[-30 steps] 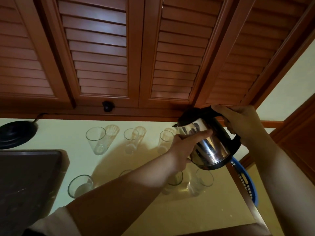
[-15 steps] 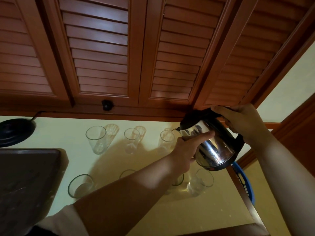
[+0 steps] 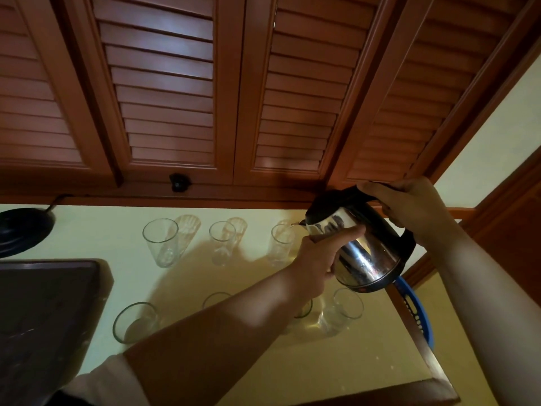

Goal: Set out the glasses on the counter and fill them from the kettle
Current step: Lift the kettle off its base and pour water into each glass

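Your right hand (image 3: 409, 209) grips the kettle (image 3: 360, 247) handle, your left hand (image 3: 319, 259) steadies its body with straight fingers, spout tipped left over the back-row glass (image 3: 281, 244).

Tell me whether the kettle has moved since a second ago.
Yes. The kettle has tipped further, its spout now over the rim of the rightmost back-row glass, which stayed put.

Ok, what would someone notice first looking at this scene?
The shiny kettle at right, tipped over the rightmost back-row glass: the right hand holds its handle, the left hand steadies its body. Then clear glasses in two rows on the pale counter, under slatted wooden cupboard doors.
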The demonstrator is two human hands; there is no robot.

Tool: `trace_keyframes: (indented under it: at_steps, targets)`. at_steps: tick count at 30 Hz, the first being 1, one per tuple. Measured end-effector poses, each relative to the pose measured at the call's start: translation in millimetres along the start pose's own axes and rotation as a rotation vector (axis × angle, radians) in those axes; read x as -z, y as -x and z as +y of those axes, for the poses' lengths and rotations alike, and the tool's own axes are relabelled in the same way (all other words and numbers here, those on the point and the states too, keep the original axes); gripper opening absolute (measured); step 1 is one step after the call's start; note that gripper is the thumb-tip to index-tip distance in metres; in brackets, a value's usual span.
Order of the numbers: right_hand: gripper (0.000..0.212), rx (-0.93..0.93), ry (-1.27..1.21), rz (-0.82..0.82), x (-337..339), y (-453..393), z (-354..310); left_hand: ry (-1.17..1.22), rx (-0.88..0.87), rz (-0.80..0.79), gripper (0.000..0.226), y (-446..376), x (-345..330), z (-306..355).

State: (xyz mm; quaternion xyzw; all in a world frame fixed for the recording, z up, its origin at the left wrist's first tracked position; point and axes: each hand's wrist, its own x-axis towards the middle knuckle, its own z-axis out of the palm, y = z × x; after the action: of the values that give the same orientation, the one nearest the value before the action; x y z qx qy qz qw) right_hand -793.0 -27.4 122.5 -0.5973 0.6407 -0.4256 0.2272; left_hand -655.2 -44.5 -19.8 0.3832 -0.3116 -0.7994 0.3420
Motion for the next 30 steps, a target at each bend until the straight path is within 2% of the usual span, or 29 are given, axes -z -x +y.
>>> trace_keyframes:
  at_steps: [2, 7, 10, 12, 18, 21, 24, 30]
  targets:
    - [0.036, -0.002, 0.008, -0.003, 0, 1, -1, 0.007, -0.001, 0.004, 0.071, 0, 0, 0]
    - [0.039, 0.008, 0.025, 0.004, 0, 1, 0, -0.015, -0.014, -0.007, 0.078, -2, 1, -4]
    - [0.037, 0.024, 0.044, 0.007, 0, 2, -1, -0.03, -0.008, -0.015, 0.065, -1, 0, -4]
    - [0.041, 0.024, 0.057, 0.002, 0, 2, 0, -0.014, -0.012, -0.008, 0.066, 0, 0, -3]
    - [0.047, 0.012, 0.041, 0.014, 1, 1, 2, -0.003, -0.024, -0.009, 0.093, 0, -1, -5]
    - [0.057, 0.006, 0.04, 0.012, 0, 1, 2, -0.005, -0.024, -0.015, 0.096, 1, -1, -4]
    - [0.043, -0.013, 0.035, 0.007, 0, 2, -2, -0.003, -0.029, -0.019, 0.095, 4, -2, -2]
    - [0.045, 0.001, 0.029, 0.011, -2, 3, -5, 0.007, -0.023, -0.004, 0.102, 11, -4, 2]
